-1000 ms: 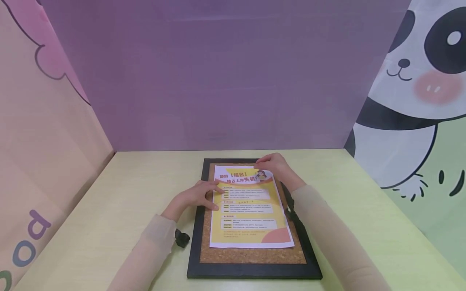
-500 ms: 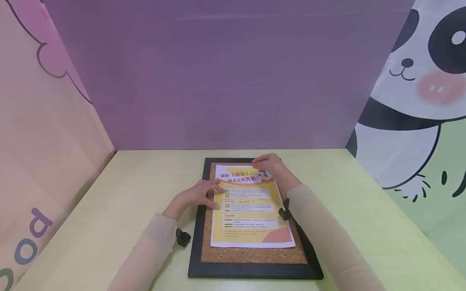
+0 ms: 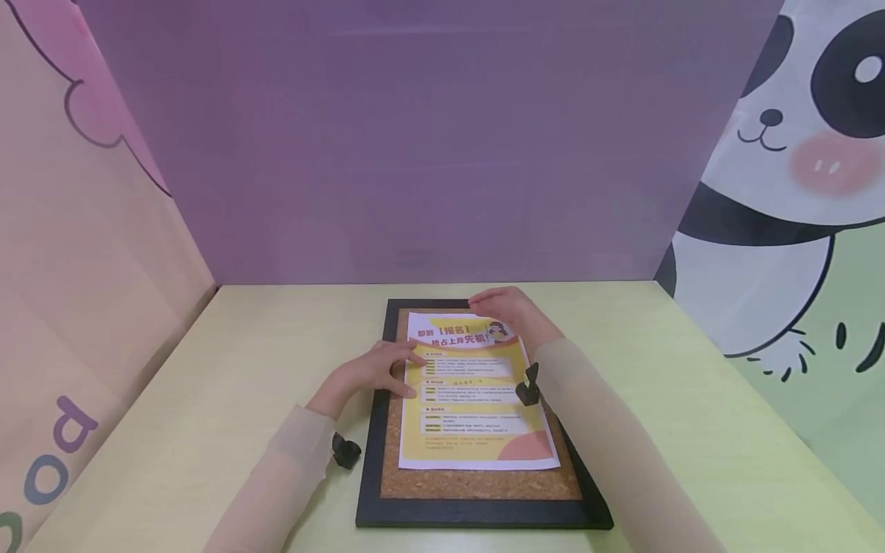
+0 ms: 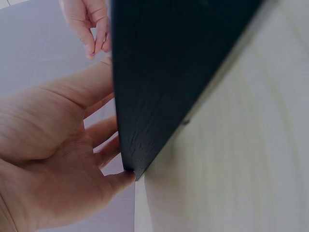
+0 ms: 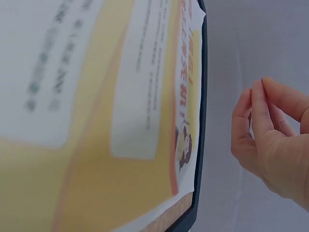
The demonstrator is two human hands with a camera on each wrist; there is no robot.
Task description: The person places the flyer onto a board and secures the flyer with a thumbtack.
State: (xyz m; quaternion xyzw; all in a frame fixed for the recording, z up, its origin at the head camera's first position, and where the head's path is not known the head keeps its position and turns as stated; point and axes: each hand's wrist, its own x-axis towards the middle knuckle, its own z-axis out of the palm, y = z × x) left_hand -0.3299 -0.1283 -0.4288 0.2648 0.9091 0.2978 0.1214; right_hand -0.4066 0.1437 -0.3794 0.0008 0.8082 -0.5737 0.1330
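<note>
A yellow and white printed sheet (image 3: 477,445) lies on a cork board (image 3: 415,485) with a black frame (image 3: 484,513). My left hand (image 3: 369,370) rests at the sheet's left edge, fingers spread, its lower part beside the frame. My right hand (image 3: 508,303) hovers above the board's top edge. In the right wrist view that hand (image 5: 273,133) has thumb and fingertips brought together, with a tiny dark speck (image 5: 262,79) at the tips, too small to identify. In the left wrist view the frame's side (image 4: 154,87) hides part of the left fingers.
The board lies on a pale wooden table (image 3: 276,346). A purple backdrop (image 3: 429,153) stands behind it, with printed panels at left and right. Black wrist devices sit on the left wrist (image 3: 346,452) and right wrist (image 3: 529,385).
My right hand has shifted left along the board's top edge, and its forearm now overlaps the sheet's right side. The left hand and the sheet stay in place.
</note>
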